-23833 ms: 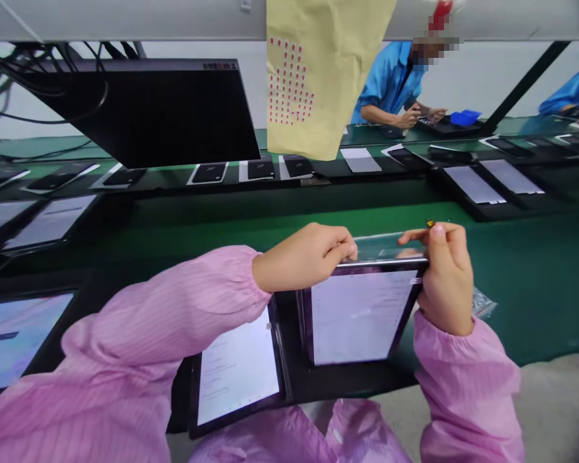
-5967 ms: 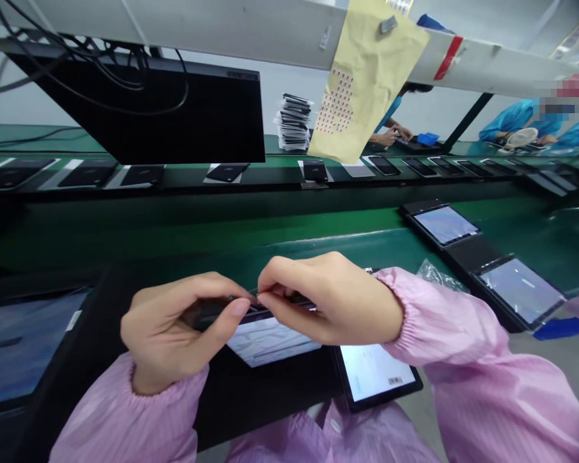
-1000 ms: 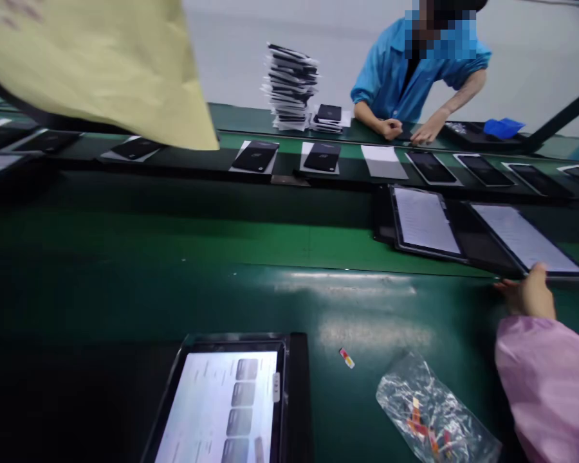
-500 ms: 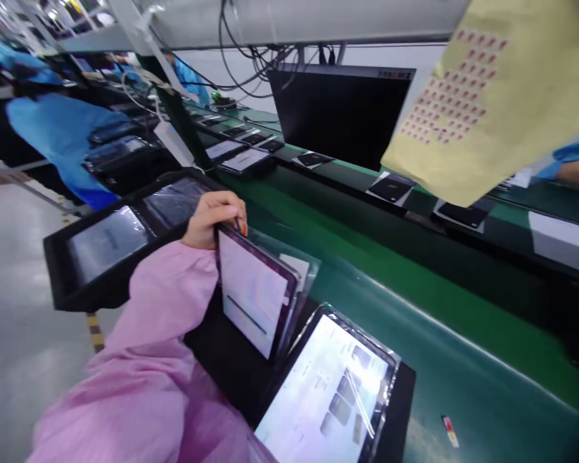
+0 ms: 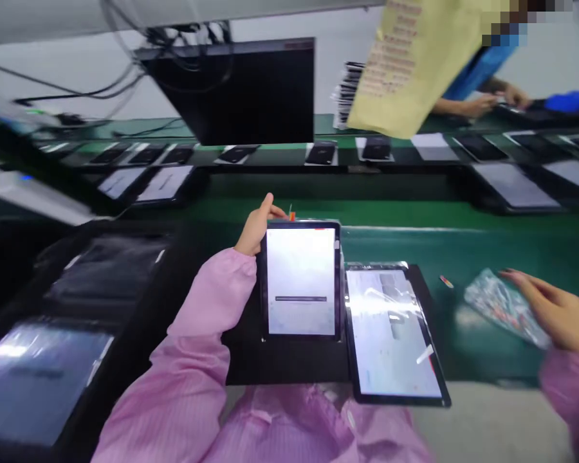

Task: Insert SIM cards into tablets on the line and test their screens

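Note:
My left hand [image 5: 253,230] grips the upper left corner of a tablet [image 5: 302,280], which stands tilted up with its lit white screen facing me. A small orange piece [image 5: 292,217] shows by the fingertips; I cannot make out its kind. Just right of it lies a second lit tablet [image 5: 390,334], partly covered by shiny clear film. Over at the right, my right hand [image 5: 554,308] has its fingers stretched out at a clear plastic bag [image 5: 504,305] of small pieces. Its thumb is hidden, and whether it touches the bag is unclear.
A small red and white strip [image 5: 446,281] lies on the green bench [image 5: 390,244]. Film-covered tablets [image 5: 43,379] sit in a black tray at left. Behind are a monitor [image 5: 251,96], a hanging yellow sheet [image 5: 395,71], a shelf of devices and another person's hands [image 5: 492,103].
My view has swung to the right, bringing my right hand and the plastic bag into sight. The held tablet now faces me squarely, still in my left hand.

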A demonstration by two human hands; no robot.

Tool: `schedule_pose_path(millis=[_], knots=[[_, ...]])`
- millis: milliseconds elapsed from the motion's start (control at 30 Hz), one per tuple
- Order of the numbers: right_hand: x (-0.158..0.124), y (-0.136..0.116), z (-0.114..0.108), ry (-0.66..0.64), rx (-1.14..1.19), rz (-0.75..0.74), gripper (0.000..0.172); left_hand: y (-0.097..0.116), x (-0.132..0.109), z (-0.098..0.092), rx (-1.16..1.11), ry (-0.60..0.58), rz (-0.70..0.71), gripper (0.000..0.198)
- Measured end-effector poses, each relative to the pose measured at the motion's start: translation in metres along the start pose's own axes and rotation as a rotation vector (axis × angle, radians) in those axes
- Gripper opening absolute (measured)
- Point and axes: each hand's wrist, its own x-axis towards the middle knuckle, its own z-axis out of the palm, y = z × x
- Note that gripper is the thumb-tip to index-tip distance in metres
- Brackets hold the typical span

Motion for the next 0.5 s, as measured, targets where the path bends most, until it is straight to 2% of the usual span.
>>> schedule_pose_path(millis=[100, 167, 233, 367, 500], knots=[[-0.04, -0.003, 0.031, -0.106, 0.123, 0.072, 0.042, -0.034, 0.011, 0.007, 0.144, -0.081, -0.095, 0.069], [-0.055, -0.005, 0.041, -0.117, 0.165, 0.05, 0.045, -0.053, 0.009, 0.0, 0.194, -0.139, -0.101, 0.075], [-0.058, -0.006, 0.047, -0.12, 0.191, 0.013, 0.049, -0.065, 0.005, -0.012, 0.24, -0.188, -0.088, 0.08], [-0.03, -0.009, 0.061, -0.14, 0.166, -0.059, 0.047, -0.067, 0.008, -0.029, 0.305, -0.3, -0.076, 0.089], [0.012, -0.013, 0.082, -0.22, 0.126, -0.086, 0.03, -0.058, 0.026, -0.028, 0.457, -0.475, -0.082, 0.087]])
